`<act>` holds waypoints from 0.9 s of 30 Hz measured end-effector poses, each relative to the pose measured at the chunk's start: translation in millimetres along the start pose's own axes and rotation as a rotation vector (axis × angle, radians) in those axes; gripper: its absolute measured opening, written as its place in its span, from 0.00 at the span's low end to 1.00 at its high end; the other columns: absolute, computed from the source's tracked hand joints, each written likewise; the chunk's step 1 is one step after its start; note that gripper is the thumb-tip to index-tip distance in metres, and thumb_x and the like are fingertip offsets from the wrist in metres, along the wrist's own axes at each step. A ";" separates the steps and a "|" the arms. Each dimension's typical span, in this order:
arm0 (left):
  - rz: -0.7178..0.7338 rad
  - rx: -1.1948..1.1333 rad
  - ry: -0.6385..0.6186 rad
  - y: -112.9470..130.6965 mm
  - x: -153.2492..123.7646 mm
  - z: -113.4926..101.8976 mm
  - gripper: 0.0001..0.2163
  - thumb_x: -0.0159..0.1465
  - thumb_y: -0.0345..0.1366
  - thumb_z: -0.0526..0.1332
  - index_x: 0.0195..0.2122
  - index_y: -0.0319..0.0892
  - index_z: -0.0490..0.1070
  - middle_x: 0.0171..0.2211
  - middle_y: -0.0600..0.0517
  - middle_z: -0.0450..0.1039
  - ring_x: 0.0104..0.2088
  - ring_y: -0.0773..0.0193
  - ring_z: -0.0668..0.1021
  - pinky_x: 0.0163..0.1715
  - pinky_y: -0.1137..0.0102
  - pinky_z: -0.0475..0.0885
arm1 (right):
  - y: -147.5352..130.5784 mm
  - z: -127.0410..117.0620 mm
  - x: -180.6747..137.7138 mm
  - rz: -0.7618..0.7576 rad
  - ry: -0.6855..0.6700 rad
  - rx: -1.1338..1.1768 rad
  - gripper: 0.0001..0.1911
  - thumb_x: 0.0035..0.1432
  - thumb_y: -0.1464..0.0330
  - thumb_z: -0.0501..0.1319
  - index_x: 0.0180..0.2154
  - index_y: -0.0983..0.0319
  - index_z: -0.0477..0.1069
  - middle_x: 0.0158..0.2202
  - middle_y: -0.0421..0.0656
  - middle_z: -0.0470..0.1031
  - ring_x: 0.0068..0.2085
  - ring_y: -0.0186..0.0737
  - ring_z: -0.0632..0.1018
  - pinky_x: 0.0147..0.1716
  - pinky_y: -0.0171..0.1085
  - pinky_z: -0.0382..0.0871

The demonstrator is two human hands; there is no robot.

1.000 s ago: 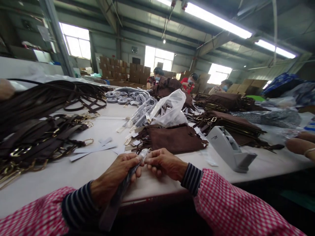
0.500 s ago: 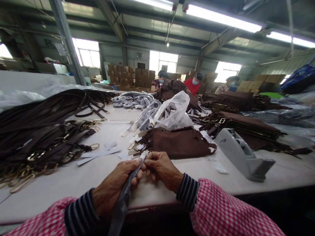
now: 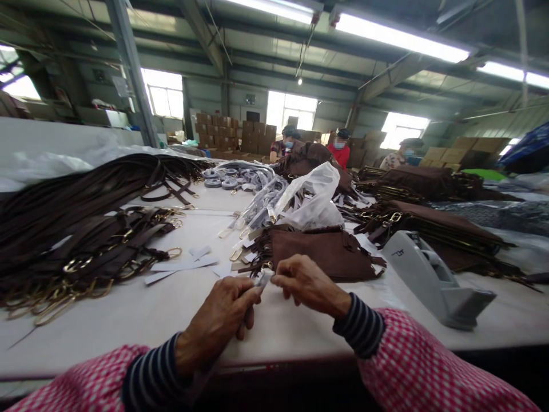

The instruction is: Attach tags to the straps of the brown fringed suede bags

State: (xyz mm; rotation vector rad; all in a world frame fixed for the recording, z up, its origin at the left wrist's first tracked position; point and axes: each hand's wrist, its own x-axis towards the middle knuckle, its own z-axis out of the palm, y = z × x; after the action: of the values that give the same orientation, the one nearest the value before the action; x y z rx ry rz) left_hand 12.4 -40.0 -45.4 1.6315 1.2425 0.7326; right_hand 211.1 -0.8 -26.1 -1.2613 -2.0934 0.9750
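My left hand (image 3: 223,312) is closed around a plastic-wrapped strap (image 3: 262,278), whose whitish end pokes out past the thumb. The rest of the strap is hidden by the hand and forearm. Close by, my right hand (image 3: 311,286) is pinched, its fingertips at the wrapped end; what lies between them is too small to make out. A gold metal clasp (image 3: 267,265) shows just beyond the fingertips. Right behind the hands a brown fringed bag (image 3: 317,254) lies flat on the table.
Dark brown straps (image 3: 86,189) with gold clasps are heaped at left, beside white paper strips (image 3: 184,264). A grey tape dispenser (image 3: 429,280) stands at right. Wrapped straps (image 3: 261,194), a clear plastic bag (image 3: 315,194) and stacked brown bags (image 3: 446,223) lie farther back. Several people are beyond.
My right hand has moved right and slightly up, drawing a little away from the left. The strap's long trailing part, visible before below my left hand, is now mostly out of sight.
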 end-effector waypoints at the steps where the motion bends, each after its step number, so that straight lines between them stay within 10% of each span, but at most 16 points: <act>1: 0.014 0.061 -0.006 1.3 -1.1 -0.9 0.17 0.66 0.48 0.56 0.27 0.40 0.71 0.17 0.54 0.72 0.14 0.68 0.70 0.15 0.77 0.62 | -4.3 -9.5 0.9 -0.056 0.039 -0.020 0.10 0.60 0.69 0.61 0.28 0.65 0.75 0.23 0.40 0.75 0.22 0.31 0.71 0.24 0.30 0.61; 6: 0.052 0.233 0.001 7.0 -2.3 -1.1 0.17 0.67 0.45 0.51 0.27 0.42 0.69 0.18 0.54 0.72 0.14 0.66 0.73 0.15 0.76 0.65 | -28.0 -29.8 23.6 -0.323 -0.148 -0.073 0.09 0.56 0.68 0.67 0.40 0.62 0.81 0.40 0.43 0.75 0.35 0.34 0.72 0.36 0.31 0.65; 12: 0.061 0.338 -0.003 8.4 -1.8 -2.8 0.16 0.67 0.45 0.51 0.29 0.42 0.71 0.18 0.53 0.72 0.16 0.65 0.74 0.19 0.75 0.66 | -21.9 -16.1 52.1 -0.291 -0.465 0.025 0.12 0.57 0.64 0.66 0.34 0.68 0.80 0.30 0.42 0.77 0.32 0.35 0.75 0.34 0.32 0.66; 27: -0.237 -0.346 -0.272 -25.7 28.2 -17.5 0.19 0.56 0.52 0.67 0.28 0.37 0.74 0.13 0.54 0.68 0.10 0.75 0.62 0.12 0.80 0.50 | 9.5 24.9 32.6 -0.347 -0.004 0.154 0.05 0.55 0.76 0.65 0.27 0.64 0.73 0.30 0.37 0.71 0.29 0.30 0.71 0.31 0.30 0.65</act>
State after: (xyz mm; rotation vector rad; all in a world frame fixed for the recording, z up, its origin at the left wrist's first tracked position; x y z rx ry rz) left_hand -4.1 -6.2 -64.2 1.2291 1.0253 0.5229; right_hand 183.8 23.5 -47.1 -0.7861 -2.1024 0.9569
